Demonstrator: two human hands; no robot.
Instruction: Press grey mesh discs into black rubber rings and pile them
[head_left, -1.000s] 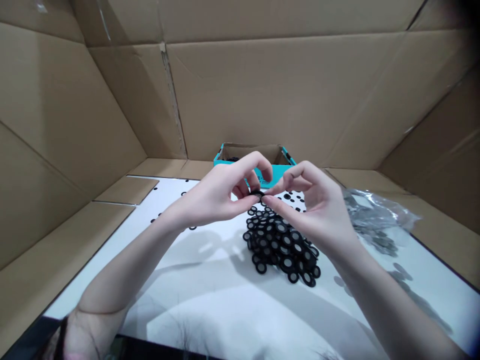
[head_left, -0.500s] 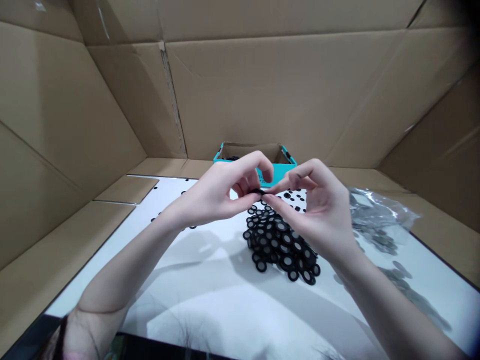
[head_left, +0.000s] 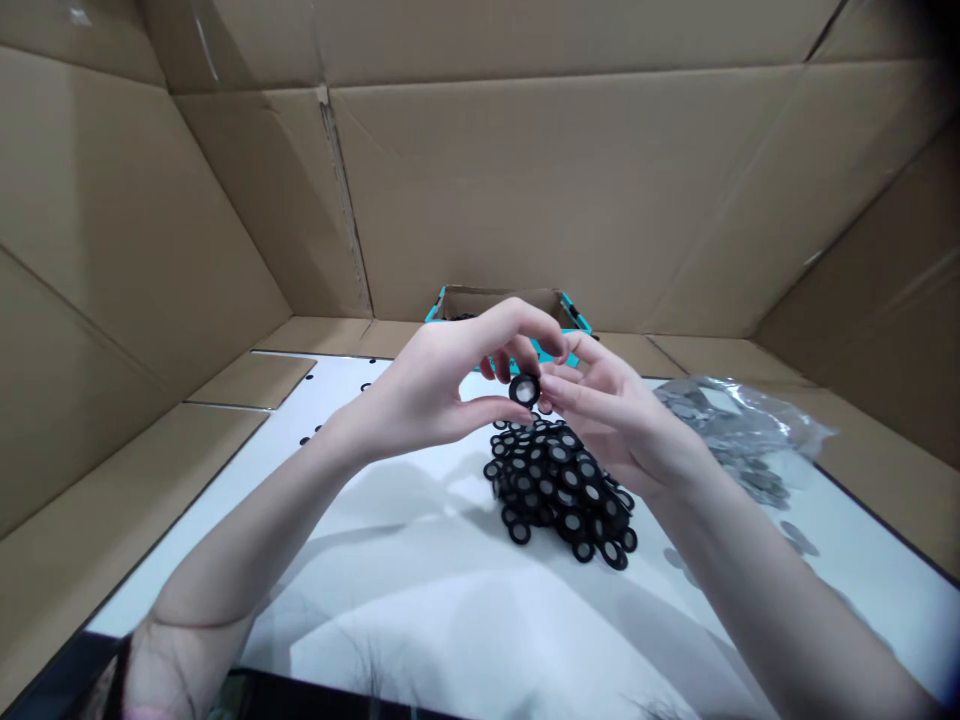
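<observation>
Between my two hands, above the table, a small black ring with a pale disc in its middle [head_left: 525, 390] is turned with its face toward me. My left hand [head_left: 457, 385] has its thumb under the ring's lower edge and curled fingers behind its top, with the index finger arched above. From the right, the thumb and fingers of my right hand [head_left: 607, 405] pinch the ring's edge. Just below the hands lies a heap of similar black rings with grey centres [head_left: 559, 490] on the white tabletop [head_left: 420, 580].
Behind my hands stands a turquoise open box [head_left: 574, 315]. To the right lies a clear plastic bag [head_left: 750, 420], with loose grey discs [head_left: 799, 538] near it. Scattered black pieces [head_left: 366, 387] lie at the back left. Cardboard walls [head_left: 555, 200] enclose the table.
The ring has turned from nearly edge-on to face me. My right hand has rotated, its thumb now higher against the ring's side. My left index finger reaches further right.
</observation>
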